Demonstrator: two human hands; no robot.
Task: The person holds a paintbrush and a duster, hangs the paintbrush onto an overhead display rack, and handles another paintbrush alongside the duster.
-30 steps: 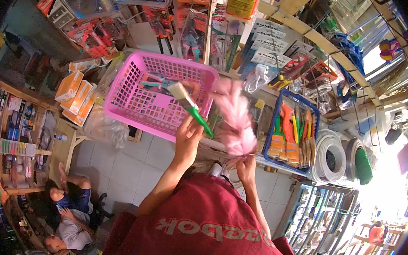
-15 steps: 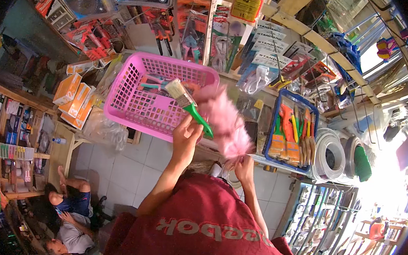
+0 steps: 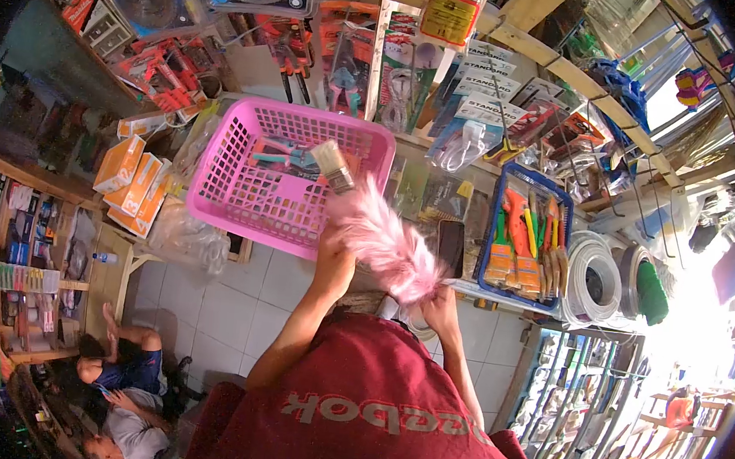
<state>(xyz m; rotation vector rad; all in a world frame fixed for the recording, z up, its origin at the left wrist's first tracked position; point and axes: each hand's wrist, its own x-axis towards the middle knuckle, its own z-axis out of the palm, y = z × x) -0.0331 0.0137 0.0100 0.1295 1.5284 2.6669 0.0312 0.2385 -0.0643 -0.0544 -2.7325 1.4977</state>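
— Left hand [image 3: 336, 257], what's it doing on your feed?

— I've got it mid-frame, curled round a paintbrush [image 3: 333, 165]. Pale bristles point to the upper left, across the right end of the pink basket [image 3: 249, 230]. Pink fluff covers the handle and some fingertips from where I'm watching.

— And the right hand [image 3: 441, 313]?

— Just right of centre, low down, clenched on the lower end of a fluffy pink duster [image 3: 397, 241]. That duster slants to the upper left, its top end crossing in front of the brush below the metal band. Touching? I can't tell from here.

— What's in the basket?

— I see a teal-handled tool [image 3: 278, 156] lying in it, left of the bristles. The basket itself sits on the worktop [image 3: 467, 288], left of centre.

— Give me the right side!

— A dark rectangular item [image 3: 451, 247] just beside the duster, then a blue tray [image 3: 519, 300] full of brushes [image 3: 515, 264], then white coils [image 3: 592, 280].

— Left?

— Orange-and-white boxes [image 3: 134, 183] near the basket, and down in the lower left I've got a seated person [image 3: 136, 428].
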